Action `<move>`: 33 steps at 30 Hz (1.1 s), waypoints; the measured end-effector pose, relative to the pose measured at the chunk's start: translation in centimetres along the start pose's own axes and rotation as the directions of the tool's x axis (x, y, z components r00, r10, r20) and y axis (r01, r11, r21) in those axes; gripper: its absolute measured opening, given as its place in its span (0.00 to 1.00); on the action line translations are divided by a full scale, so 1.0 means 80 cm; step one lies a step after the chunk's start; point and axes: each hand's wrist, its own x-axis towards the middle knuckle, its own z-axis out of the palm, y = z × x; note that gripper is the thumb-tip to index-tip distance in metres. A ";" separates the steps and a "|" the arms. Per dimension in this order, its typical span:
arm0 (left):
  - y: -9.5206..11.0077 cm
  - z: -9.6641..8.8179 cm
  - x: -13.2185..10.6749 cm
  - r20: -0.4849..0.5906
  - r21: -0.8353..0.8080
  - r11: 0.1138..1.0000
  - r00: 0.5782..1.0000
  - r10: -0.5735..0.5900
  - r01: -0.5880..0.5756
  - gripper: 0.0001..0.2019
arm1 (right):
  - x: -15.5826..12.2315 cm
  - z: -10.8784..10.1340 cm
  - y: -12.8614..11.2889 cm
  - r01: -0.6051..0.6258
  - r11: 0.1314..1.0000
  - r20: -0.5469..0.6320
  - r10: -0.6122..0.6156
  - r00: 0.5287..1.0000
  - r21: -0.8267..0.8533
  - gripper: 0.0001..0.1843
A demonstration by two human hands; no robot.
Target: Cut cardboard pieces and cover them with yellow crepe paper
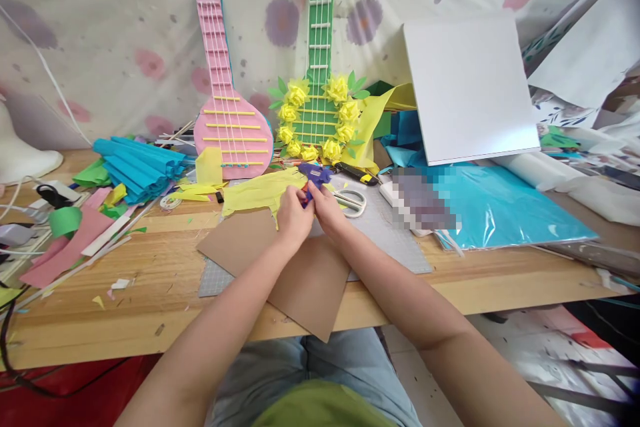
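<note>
Both hands meet over a brown cardboard sheet [313, 287] near the front of the table. My left hand [294, 215] and my right hand [327, 208] are closed around a small blue glue gun [316, 174], whose body shows above the fingers. A bit of red shows between the hands; its shape is mostly hidden. Yellow crepe paper [257, 190] lies just behind and left of my left hand. Close to my right hand are scissors with pale handles [354, 203]. Beneath the cardboard is a grey cutting mat [395, 250].
A pink paper lute [233, 123] and a green paper one with yellow flowers [314, 117] lean at the back. Blue folded paper [140, 167] and scraps lie left. On the right are a white board [473, 87], a blue plastic-wrapped pack [515, 203] and a box cutter [356, 173].
</note>
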 end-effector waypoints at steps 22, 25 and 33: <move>-0.055 -0.023 0.053 0.018 0.410 0.903 0.988 -0.151 0.130 0.26 | 0.000 -0.046 -0.008 -0.139 0.981 0.188 0.112 0.976 0.136 0.17; -0.056 -0.026 0.048 -0.076 0.163 0.987 0.997 0.018 -0.005 0.19 | -0.003 -0.044 -0.008 -0.115 0.987 0.190 0.092 0.978 0.116 0.17; -0.057 -0.050 0.032 0.081 -0.694 0.707 0.991 -0.108 0.133 0.09 | -0.010 -0.045 -0.013 0.016 0.998 0.191 -0.027 0.981 0.062 0.18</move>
